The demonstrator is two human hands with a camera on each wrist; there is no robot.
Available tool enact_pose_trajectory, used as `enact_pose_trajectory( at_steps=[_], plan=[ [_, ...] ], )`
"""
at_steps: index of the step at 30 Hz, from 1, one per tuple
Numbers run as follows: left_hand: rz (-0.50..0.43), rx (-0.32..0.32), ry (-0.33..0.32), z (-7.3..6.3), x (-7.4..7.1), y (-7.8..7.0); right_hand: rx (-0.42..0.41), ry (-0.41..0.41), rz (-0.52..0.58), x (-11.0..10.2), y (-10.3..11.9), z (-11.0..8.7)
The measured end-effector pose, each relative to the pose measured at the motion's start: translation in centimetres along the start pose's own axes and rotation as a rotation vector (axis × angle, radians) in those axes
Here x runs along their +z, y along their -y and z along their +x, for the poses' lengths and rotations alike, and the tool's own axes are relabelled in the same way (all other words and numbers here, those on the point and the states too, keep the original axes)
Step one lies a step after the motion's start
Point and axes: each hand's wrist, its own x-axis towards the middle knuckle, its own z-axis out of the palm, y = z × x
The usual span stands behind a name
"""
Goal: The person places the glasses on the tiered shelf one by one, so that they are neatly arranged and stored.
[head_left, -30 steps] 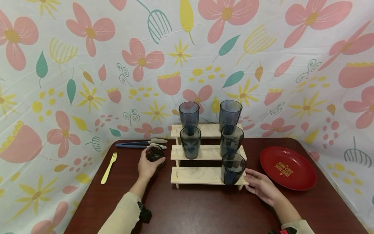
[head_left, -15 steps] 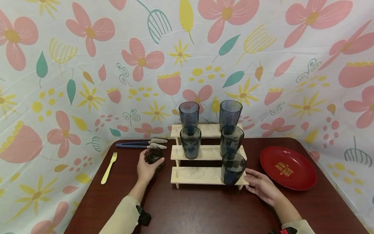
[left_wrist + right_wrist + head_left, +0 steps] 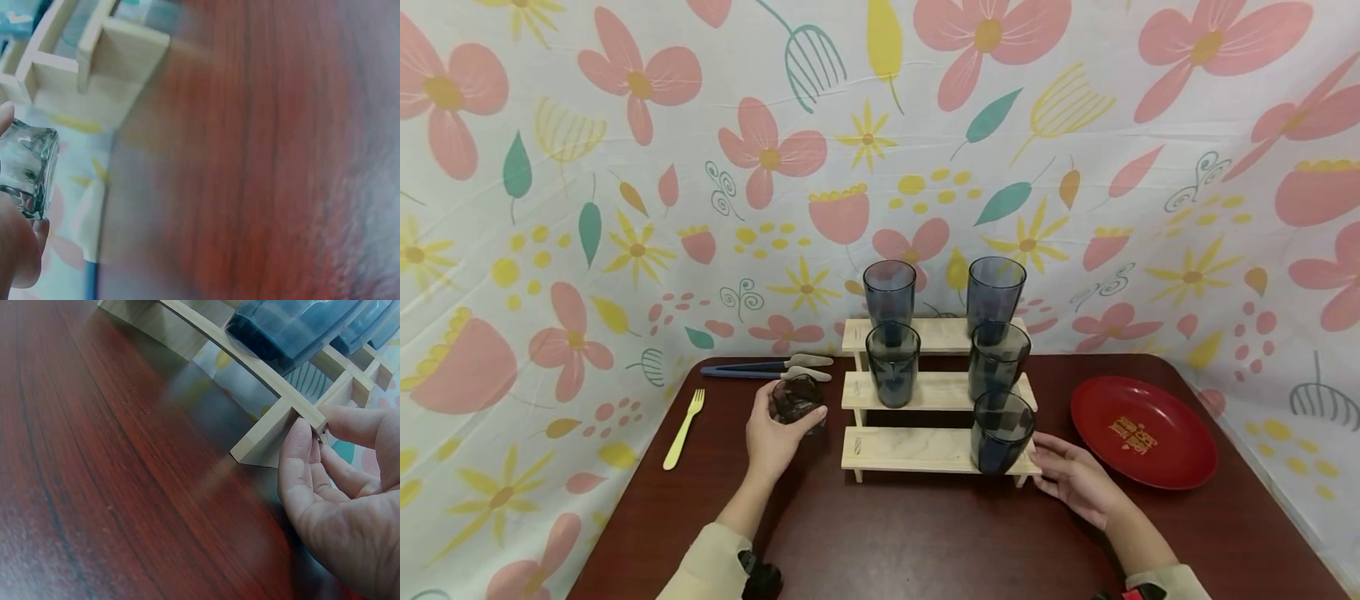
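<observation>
My left hand (image 3: pixel 772 439) grips a dark see-through glass (image 3: pixel 797 398) with its thumb and fingers curled round the side, left of the wooden rack. In the left wrist view the thick glass bottom (image 3: pixel 37 169) shows at the left edge. The three-step rack (image 3: pixel 910 450) carries several dark tumblers: two on the top step, two on the middle, and one tumbler (image 3: pixel 1000 437) at the right of the lowest step. My right hand (image 3: pixel 1075 483) pinches the right front corner of that lowest step; the right wrist view shows thumb and fingers (image 3: pixel 294 469) closing on the wood.
Blue tongs (image 3: pixel 745 372) with pale tips lie at the back left, right behind my left hand. A yellow fork (image 3: pixel 683 429) lies further left. The red plate (image 3: pixel 1090 408) sits right of the rack. A flowered cloth (image 3: pixel 700 208) hangs behind the table.
My left hand and the glass have moved slightly toward me. The right hand stays at the rack's corner, and the head view has shifted a little.
</observation>
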Motion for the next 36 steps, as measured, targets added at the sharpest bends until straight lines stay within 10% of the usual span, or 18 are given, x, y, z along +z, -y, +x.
enact_pose_trajectory(
  at_steps=[18,36],
  plan=[
    [0.036,0.244,0.181,-4.8,1.2,-5.5,-0.003,0.003,-0.004,0.0,0.0,0.0],
    [-0.068,0.244,0.289,-6.8,6.8,-6.7,-0.006,0.013,0.007,0.0,0.0,-0.1]
  ],
)
